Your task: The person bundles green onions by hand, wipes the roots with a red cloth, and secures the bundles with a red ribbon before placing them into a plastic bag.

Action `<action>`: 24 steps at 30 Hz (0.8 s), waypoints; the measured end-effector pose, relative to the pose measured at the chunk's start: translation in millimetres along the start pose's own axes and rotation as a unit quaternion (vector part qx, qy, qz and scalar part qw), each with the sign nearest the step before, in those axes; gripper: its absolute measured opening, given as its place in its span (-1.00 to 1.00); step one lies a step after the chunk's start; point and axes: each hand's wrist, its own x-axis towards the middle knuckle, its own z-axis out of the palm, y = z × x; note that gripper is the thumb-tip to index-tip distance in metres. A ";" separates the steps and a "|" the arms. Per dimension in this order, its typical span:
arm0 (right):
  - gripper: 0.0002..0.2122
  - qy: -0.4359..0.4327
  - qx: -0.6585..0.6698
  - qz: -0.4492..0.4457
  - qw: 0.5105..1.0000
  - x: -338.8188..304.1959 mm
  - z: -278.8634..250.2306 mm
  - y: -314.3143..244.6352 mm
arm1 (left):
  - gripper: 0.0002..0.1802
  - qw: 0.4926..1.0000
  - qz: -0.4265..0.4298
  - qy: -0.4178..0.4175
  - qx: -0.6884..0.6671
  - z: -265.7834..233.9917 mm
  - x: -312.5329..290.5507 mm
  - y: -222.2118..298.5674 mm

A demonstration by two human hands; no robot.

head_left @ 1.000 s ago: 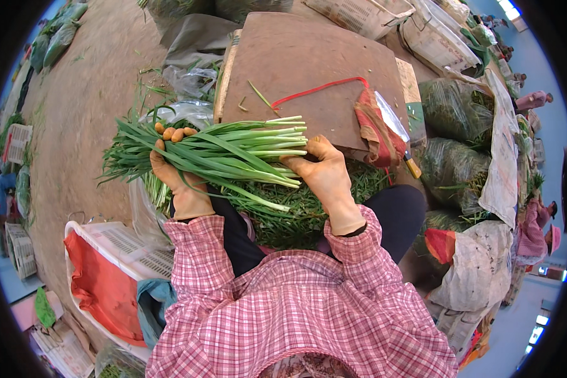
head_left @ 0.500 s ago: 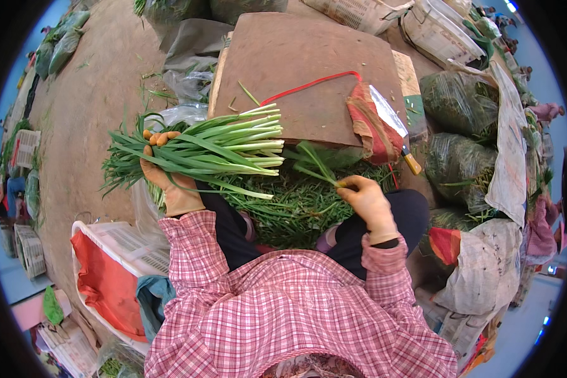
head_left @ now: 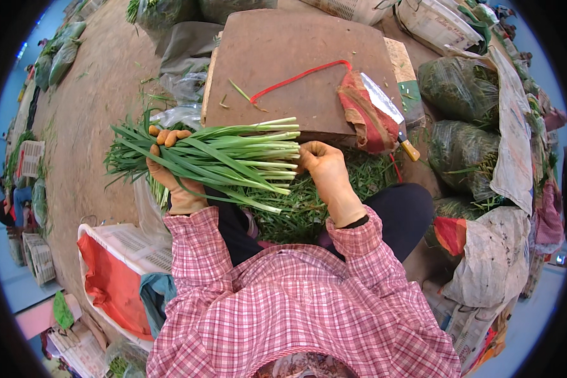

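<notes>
A thick bunch of garlic chives lies across my left hand, which is closed around its leafy part. Long green leaves trail off to the left, and the pale stem ends point right. My right hand is closed, fingertips pinched against those stem ends; what exactly they grip is partly hidden. Both hands look covered by thin tan gloves. Beneath the bunch, between my knees, spreads a heap of loose green trimmings.
Ahead stands a brown board bearing a red strap, with a knife beside a red cloth wrap at its right edge. Stuffed plastic bags line the right. A white crate with red lining is at left.
My right hand has moved left, from holding a few loose green leaves apart to the stem ends of the bunch. The bunch has shifted slightly right, still in my left hand.
</notes>
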 end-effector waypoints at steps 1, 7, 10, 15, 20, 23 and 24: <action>-0.81 0.015 -0.028 0.010 0.999 -8.5 -0.4 -6.7 | -0.61 1.000 -0.004 -0.004 0.007 1.7 -1.2 0.6; -0.71 -0.003 0.025 -0.070 0.997 -30.1 -39.9 -13.4 | -0.60 0.998 0.029 -0.031 0.040 4.5 5.1 2.6; -0.61 -0.076 -0.096 0.009 0.992 -23.8 -15.5 -10.8 | -0.60 0.999 0.015 -0.034 0.033 9.1 2.1 -5.9; -0.62 -0.161 0.176 0.150 0.960 -9.8 -29.7 23.4 | -0.59 0.996 0.038 -0.045 0.072 24.4 -4.0 -10.3; -0.58 -0.220 0.221 0.155 0.937 -12.5 -35.4 40.1 | -0.60 0.999 0.018 -0.045 0.014 26.8 -6.3 -8.2; -0.60 -0.264 0.217 0.170 0.924 -10.9 -17.0 35.1 | -0.58 0.998 0.001 -0.055 0.033 28.5 -7.0 -14.2; -0.61 -0.252 0.186 0.179 0.933 -11.1 -15.3 33.0 | -0.57 0.998 -0.004 -0.054 0.044 29.6 -7.9 -14.2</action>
